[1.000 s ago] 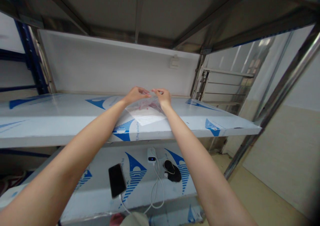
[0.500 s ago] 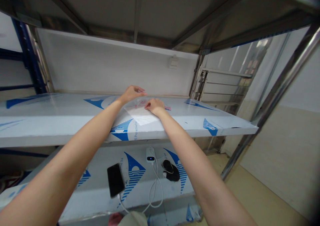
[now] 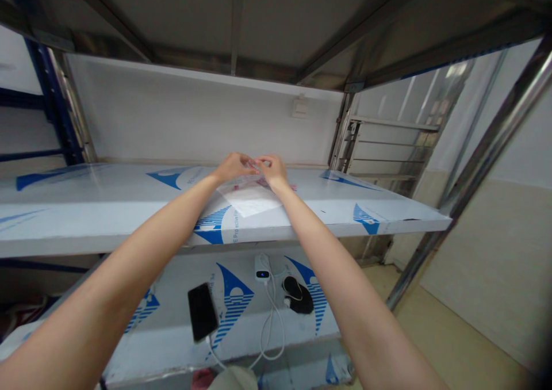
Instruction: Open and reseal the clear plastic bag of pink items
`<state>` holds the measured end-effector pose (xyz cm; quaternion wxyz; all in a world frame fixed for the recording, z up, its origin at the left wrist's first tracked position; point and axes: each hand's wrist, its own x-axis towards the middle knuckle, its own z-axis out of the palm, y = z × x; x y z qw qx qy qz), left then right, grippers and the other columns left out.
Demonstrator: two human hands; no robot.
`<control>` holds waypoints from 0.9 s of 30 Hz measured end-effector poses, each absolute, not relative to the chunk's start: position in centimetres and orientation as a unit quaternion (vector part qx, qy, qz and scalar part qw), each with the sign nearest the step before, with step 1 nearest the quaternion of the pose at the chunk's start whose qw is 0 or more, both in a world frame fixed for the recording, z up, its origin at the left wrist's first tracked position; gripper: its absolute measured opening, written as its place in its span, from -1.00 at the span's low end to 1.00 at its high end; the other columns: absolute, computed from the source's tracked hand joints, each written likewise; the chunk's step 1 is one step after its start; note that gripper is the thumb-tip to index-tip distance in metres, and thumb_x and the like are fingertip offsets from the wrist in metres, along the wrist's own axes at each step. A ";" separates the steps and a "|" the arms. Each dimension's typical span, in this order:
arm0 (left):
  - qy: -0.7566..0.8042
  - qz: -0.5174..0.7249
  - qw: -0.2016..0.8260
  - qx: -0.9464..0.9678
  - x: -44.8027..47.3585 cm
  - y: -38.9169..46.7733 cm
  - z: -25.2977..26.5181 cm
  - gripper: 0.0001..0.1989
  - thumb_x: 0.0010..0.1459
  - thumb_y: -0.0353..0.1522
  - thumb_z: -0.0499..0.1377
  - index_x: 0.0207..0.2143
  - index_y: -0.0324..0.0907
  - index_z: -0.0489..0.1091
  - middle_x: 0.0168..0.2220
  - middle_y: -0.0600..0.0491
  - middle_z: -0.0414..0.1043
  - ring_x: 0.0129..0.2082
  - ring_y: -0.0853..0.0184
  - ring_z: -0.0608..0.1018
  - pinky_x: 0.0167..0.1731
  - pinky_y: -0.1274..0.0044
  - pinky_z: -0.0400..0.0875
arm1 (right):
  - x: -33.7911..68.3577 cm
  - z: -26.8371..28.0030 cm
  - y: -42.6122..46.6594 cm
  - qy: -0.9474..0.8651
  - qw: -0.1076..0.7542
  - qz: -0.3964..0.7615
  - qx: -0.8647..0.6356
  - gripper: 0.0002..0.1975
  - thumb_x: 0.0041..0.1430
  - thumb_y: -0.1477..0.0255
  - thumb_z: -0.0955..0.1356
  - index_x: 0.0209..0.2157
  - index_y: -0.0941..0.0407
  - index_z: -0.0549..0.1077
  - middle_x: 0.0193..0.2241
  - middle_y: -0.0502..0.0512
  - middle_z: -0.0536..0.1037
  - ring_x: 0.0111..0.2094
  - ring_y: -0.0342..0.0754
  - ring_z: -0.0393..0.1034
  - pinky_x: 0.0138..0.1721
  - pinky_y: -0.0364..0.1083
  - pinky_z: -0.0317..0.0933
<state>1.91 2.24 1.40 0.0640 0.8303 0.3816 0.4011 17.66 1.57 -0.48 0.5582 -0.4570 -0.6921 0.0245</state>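
My left hand [image 3: 235, 167] and my right hand [image 3: 273, 171] meet over the upper shelf, fingertips pinched close together. Between them is a thin, see-through plastic piece [image 3: 255, 163], which looks like a small clear bag; its exact form is hard to make out. Below the hands a white sheet [image 3: 252, 203] lies flat on the shelf. Small pink-red bits show under and beside my fingers, partly hidden by the right hand.
The upper shelf [image 3: 107, 214] wears blue-printed protective film. On the lower shelf lie a black phone [image 3: 202, 312] on a white cable, a white power bank [image 3: 262, 268] with a lit display, and a black item [image 3: 299, 298]. A metal post [image 3: 474, 177] stands at right; another shelf hangs overhead.
My right hand has lifted from the white sheet and moved up to my left hand. The left hand has dropped slightly and shifted right, and their fingertips now meet.
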 end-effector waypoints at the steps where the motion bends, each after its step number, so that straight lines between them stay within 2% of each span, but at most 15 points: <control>1: 0.382 0.406 0.062 0.828 1.9 2.3 1.5 -0.58 -0.09 -0.13 0.30 -0.27 -0.26 0.55 -0.29 -0.09 0.55 -0.30 0.27 0.50 -0.23 0.45 0.33 | 17.7 -0.4 1.5 -0.690 0.565 0.010 -0.452 -0.81 0.15 0.41 0.34 -0.24 0.09 0.59 -0.25 0.09 0.53 -0.19 -0.07 0.37 -0.10 -0.12 0.18; 4: 0.381 0.414 0.062 0.825 1.7 2.3 1.6 -0.55 -0.10 -0.11 0.31 -0.23 -0.25 0.54 -0.27 -0.09 0.55 -0.29 0.27 0.51 -0.22 0.45 0.32 | 17.7 -0.2 1.1 -0.678 0.572 0.010 -0.461 -0.76 0.20 0.36 0.31 -0.17 0.09 0.56 -0.24 0.10 0.50 -0.18 -0.06 0.36 -0.10 -0.10 0.17; 6: 0.384 0.417 0.048 0.822 1.6 2.3 1.7 -0.56 -0.08 -0.11 0.30 -0.23 -0.25 0.55 -0.29 -0.09 0.56 -0.31 0.28 0.50 -0.24 0.46 0.32 | 17.7 -0.2 0.9 -0.679 0.559 0.030 -0.475 -0.73 0.22 0.26 0.29 -0.21 0.09 0.56 -0.26 0.09 0.50 -0.21 -0.05 0.36 -0.12 -0.09 0.18; 9: 0.378 0.420 0.025 0.825 1.5 2.5 1.6 -0.61 -0.02 -0.14 0.26 -0.24 -0.24 0.56 -0.28 -0.08 0.56 -0.28 0.27 0.49 -0.22 0.45 0.30 | 17.5 -0.5 1.1 -0.708 0.529 0.056 -0.464 -0.73 0.14 0.19 0.36 -0.34 0.08 0.58 -0.27 0.08 0.50 -0.22 -0.05 0.36 -0.10 -0.07 0.18; 14: 0.373 0.412 0.078 0.828 1.6 2.5 1.7 -0.51 -0.19 -0.19 0.37 -0.18 -0.26 0.54 -0.21 -0.12 0.56 -0.21 0.21 0.49 -0.14 0.42 0.29 | 17.4 -0.8 2.3 -0.690 0.568 0.118 -0.433 -0.88 0.06 0.38 0.40 -0.45 0.13 0.55 -0.32 0.07 0.48 -0.25 -0.08 0.37 -0.13 -0.07 0.25; 17: 0.351 0.472 0.150 0.795 1.2 2.4 2.1 -0.50 -0.11 -0.13 0.32 -0.17 -0.28 0.53 -0.16 -0.13 0.54 -0.19 0.24 0.49 -0.14 0.45 0.31 | 17.6 -0.8 2.9 -0.671 0.592 0.149 -0.421 -0.89 0.08 0.43 0.37 -0.45 0.16 0.52 -0.25 0.10 0.43 -0.29 -0.10 0.35 -0.21 -0.08 0.31; 20: 0.334 0.534 0.198 0.751 0.6 2.5 2.4 -0.58 0.01 -0.09 0.24 -0.28 -0.28 0.54 -0.25 -0.12 0.55 -0.26 0.29 0.50 -0.18 0.48 0.32 | 17.7 -0.7 3.3 -0.658 0.617 0.164 -0.399 -0.89 0.09 0.43 0.35 -0.43 0.17 0.49 -0.20 0.13 0.39 -0.28 -0.12 0.35 -0.30 -0.12 0.35; 24: 0.350 0.568 0.222 0.712 0.0 3.1 2.3 -0.67 -0.12 -0.18 0.35 -0.42 -0.29 0.53 -0.39 -0.08 0.55 -0.38 0.33 0.48 -0.25 0.49 0.33 | 17.6 -0.7 3.3 -0.644 0.632 0.219 -0.372 -0.87 0.13 0.38 0.31 -0.40 0.16 0.42 -0.31 0.08 0.41 -0.33 -0.13 0.36 -0.46 -0.19 0.34; 27: 0.351 0.563 0.232 0.711 -0.1 3.5 2.2 -0.71 -0.15 -0.22 0.37 -0.46 -0.28 0.52 -0.45 -0.06 0.54 -0.44 0.36 0.46 -0.28 0.49 0.33 | 17.4 -0.7 2.8 -0.622 0.644 0.258 -0.364 -0.88 0.09 0.37 0.35 -0.38 0.13 0.36 -0.37 0.01 0.42 -0.39 -0.15 0.38 -0.49 -0.20 0.33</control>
